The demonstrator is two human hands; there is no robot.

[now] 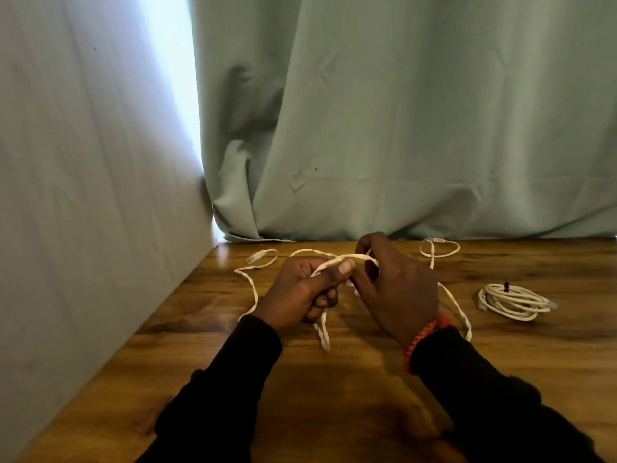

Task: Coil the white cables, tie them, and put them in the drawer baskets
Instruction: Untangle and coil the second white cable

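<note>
Your left hand (302, 289) grips a loose flat white cable (248, 285) above the glossy brown wooden table (334, 396), thumb pressed on the strand and fingers curled under it. Your right hand (397, 289), just beside the left, pinches the same strand with curled fingers; a braided orange wristband (424, 339) sits at its wrist. The cable's slack trails over the table to both sides of your hands, one plug end (255, 257) lying left of them. Right of your hands, well apart, lies a coiled white cable with a black tie (510, 300). Pale green curtains (400, 128) hang behind the table.
</note>
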